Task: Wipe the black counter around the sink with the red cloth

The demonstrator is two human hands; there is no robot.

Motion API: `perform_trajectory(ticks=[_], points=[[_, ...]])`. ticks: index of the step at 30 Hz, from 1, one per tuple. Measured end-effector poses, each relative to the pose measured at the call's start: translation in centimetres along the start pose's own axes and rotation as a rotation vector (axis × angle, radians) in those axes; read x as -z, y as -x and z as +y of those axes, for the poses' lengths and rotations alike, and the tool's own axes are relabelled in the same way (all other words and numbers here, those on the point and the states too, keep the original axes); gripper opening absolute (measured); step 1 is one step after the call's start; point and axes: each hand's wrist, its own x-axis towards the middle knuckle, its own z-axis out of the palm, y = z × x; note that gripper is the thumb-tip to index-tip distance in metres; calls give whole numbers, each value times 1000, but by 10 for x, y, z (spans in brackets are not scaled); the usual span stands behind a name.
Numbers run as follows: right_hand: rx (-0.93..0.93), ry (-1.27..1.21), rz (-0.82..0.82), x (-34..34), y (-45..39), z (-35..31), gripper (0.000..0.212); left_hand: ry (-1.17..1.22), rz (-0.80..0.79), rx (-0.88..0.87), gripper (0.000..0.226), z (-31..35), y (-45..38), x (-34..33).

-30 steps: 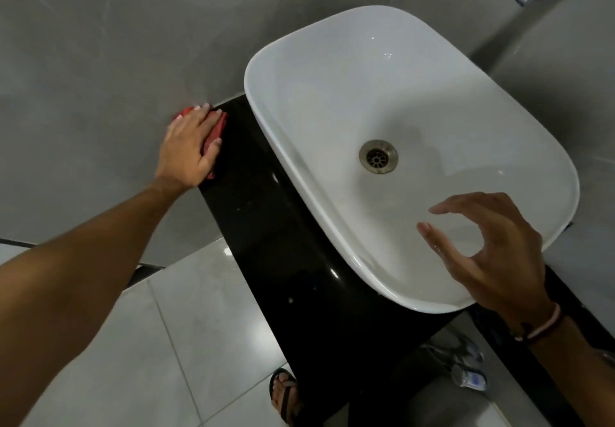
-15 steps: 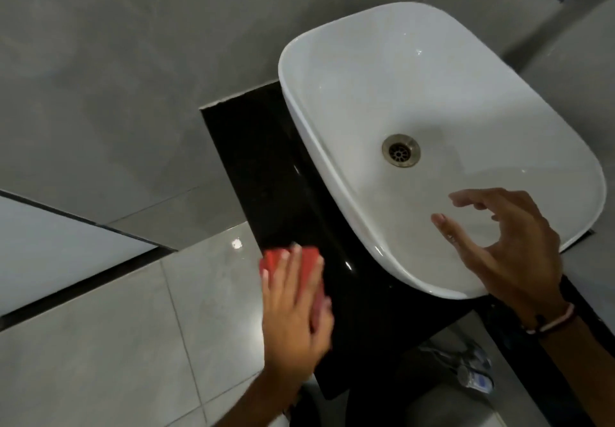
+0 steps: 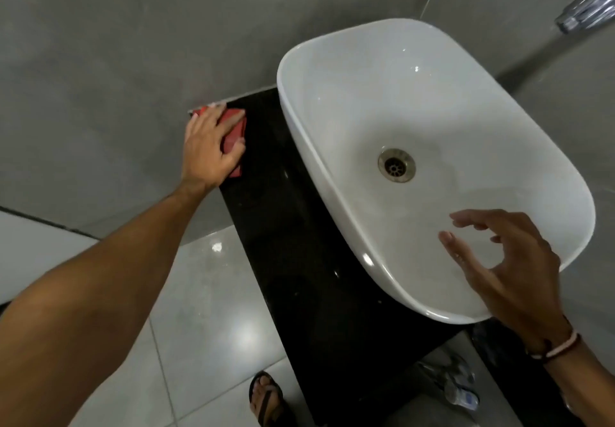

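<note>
The black counter (image 3: 293, 260) runs along the left side of a white oval sink (image 3: 332, 100). My left hand (image 3: 208, 147) lies flat on the red cloth (image 3: 235, 127) and presses it onto the counter's far left corner, right against the grey wall. Most of the cloth is hidden under my palm. My right hand (image 3: 512, 270) hovers over the near right part of the sink with fingers spread and curled, holding nothing. A braided band sits on that wrist.
A chrome tap (image 3: 589, 7) sticks out at the top right. The drain (image 3: 396, 164) lies in the middle of the sink. Below are pale floor tiles (image 3: 206, 327), my sandalled foot (image 3: 266, 396), and a plastic bottle (image 3: 459, 390) under the counter.
My left hand has slid the red cloth from the counter's near edge back to the far corner by the wall. My right hand stays hovering over the sink.
</note>
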Motion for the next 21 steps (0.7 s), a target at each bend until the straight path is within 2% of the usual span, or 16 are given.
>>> perform_trajectory(ticks=[3,6,9,13,18,21], points=[[-3,14,-36,0,1,0,40,275,127,218,65,16,23,-10],[-2,24,-40,-1,2,-1,42,579,249,418,75,46,59,-15],[13,40,-25,-3,0,-3,40,670,283,449,83,91,128,-28],[14,36,-15,-5,0,-1,43,591,211,476,86,167,248,-45],[-49,-20,1,1,1,-3,50,596,-12,681,89,256,353,-34],[-88,-6,-46,12,3,-4,52,655,-159,629,96,285,398,-6]])
